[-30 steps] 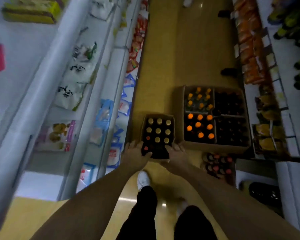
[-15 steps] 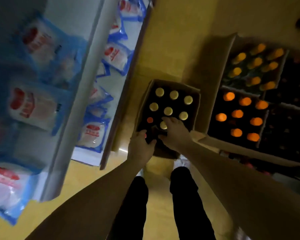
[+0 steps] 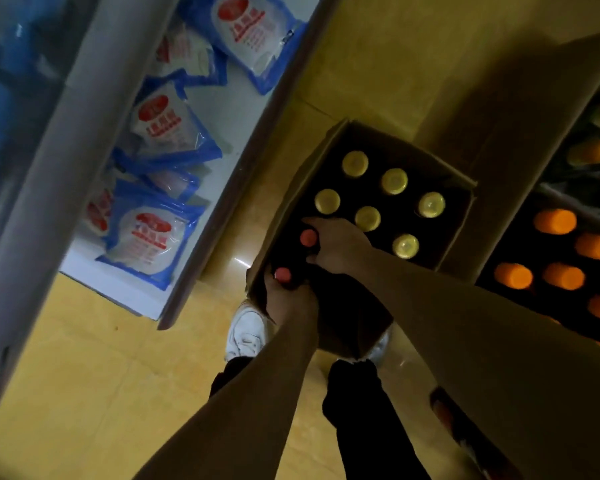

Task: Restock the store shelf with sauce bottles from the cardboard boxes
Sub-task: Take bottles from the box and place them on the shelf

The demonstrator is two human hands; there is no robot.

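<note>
An open cardboard box point(image 3: 284, 216) is seen on the floor beside the shelf point(image 3: 222, 188); six yellow-capped bottles point(image 3: 368, 218) and two red-capped bottles point(image 3: 308, 238) are held upright inside.

I look down into an open cardboard box point(image 3: 284, 216) on the yellow floor. My left hand point(image 3: 291, 299) grips a red-capped bottle point(image 3: 282, 274) at the near corner; my right hand point(image 3: 336, 244) closes around another red-capped bottle point(image 3: 308, 237), beside six yellow-capped bottles point(image 3: 368, 218)
</note>
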